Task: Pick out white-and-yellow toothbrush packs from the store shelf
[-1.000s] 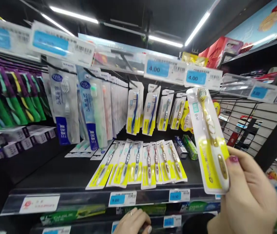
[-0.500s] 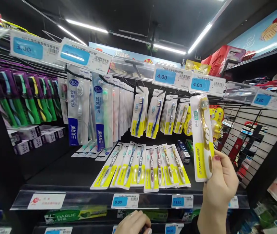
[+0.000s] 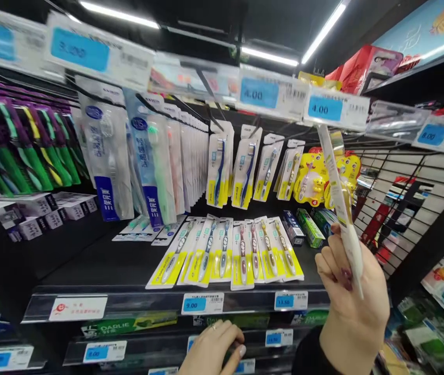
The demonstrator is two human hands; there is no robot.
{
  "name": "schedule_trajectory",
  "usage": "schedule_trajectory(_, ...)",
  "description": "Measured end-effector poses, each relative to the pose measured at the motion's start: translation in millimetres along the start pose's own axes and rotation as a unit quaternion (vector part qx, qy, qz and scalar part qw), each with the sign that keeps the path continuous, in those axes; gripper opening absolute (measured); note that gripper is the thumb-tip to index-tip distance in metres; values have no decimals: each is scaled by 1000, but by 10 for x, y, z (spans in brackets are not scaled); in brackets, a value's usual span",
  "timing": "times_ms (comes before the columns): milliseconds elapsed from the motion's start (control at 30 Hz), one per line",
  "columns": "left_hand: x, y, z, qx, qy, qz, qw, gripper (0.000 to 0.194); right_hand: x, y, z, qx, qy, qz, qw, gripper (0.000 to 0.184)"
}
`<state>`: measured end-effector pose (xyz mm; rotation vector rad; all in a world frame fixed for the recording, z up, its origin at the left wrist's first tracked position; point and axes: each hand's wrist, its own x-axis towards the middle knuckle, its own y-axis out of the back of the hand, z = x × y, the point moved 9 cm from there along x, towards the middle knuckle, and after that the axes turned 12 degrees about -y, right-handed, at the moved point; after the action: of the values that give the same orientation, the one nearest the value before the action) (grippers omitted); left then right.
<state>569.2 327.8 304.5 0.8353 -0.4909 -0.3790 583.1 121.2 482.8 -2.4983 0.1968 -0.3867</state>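
My right hand [image 3: 356, 297] is closed on a packaged toothbrush [image 3: 342, 203]. The pack stands nearly upright, seen almost edge-on, its top just under a price tag. My left hand [image 3: 214, 348], with a ring on one finger, hangs low in front of the shelf; its fingers are loosely bent, thumb apart, and nothing shows in them. Beyond the hands, several toothbrush packs with yellow lower parts [image 3: 225, 255] lie fanned out on the black shelf [image 3: 100, 260]. Similar toothbrush packs [image 3: 246, 166] hang on hooks above them.
Larger blue-and-white toothbrush packs [image 3: 106, 151] and green-purple toothbrushes [image 3: 38, 146] hang at left. Yellow cartoon-shaped packs [image 3: 311, 177] hang behind the held pack. Small boxes [image 3: 309, 227] lie at the shelf's right, near a wire rack [image 3: 391, 177]. Price tags [image 3: 325, 108] line the upper rail.
My right hand has turned the toothbrush pack from face-on to nearly edge-on. My left hand appears slightly higher. The view has shifted, with the upper price rail now nearer and blurred.
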Motion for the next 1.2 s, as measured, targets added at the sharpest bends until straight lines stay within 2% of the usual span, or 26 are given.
schedule_trajectory(133, -29, -25, 22, -3, -3, -14, 1000, 23, -67, 316, -100, -80, 40, 40, 995, 11)
schedule_trajectory(233, -37, -81, -7, -11, 1, -28, 1000, 24, -94, 419, -231, -137, 57, 48, 988, 11)
schedule_trajectory(400, 16, -178, 77, -16, -33, -42, 998, 24, -66, 195, -343, -181, 79, 10, 980, 15)
schedule_trajectory(500, 29, -221, 123, -18, -44, -48, 998, 24, -114, 155, -299, -212, 107, 39, 971, 20)
schedule_trajectory(567, 17, -233, 125, -19, -44, -48, 998, 24, -199, 231, -282, -249, 153, 99, 951, 23)
schedule_trajectory(633, -5, -230, 116, -19, -44, -45, 998, 24, -333, 325, -283, -311, 224, 168, 908, 26)
schedule_trajectory(700, -31, -212, 106, -17, -45, -37, 998, 24, -444, 406, -228, -375, 273, 198, 863, 27)
schedule_trajectory(733, -43, -199, 103, -16, -45, -32, 998, 24, -467, 461, -168, -402, 276, 198, 851, 28)
schedule_trajectory(800, -60, -168, 103, -16, -45, -21, 999, 24, -449, 639, -1, -435, 237, 189, 848, 29)
schedule_trajectory(867, -65, -148, 107, -17, -42, -17, 999, 24, -377, 871, 194, -469, 157, 191, 848, 32)
schedule_trajectory(900, -64, -148, 109, -17, -39, -19, 999, 24, -336, 981, 284, -495, 116, 200, 837, 33)
schedule_trajectory(967, -56, -161, 118, -15, -36, -26, 999, 25, -251, 1134, 424, -561, 50, 222, 796, 33)
schedule_trajectory(1067, -43, -199, 143, -12, -40, -35, 999, 25, -107, 1140, 549, -650, 5, 235, 723, 29)
schedule_trajectory(1200, -50, -269, 151, -13, -44, -46, 998, 25, 76, 931, 669, -724, -25, 223, 652, 30)
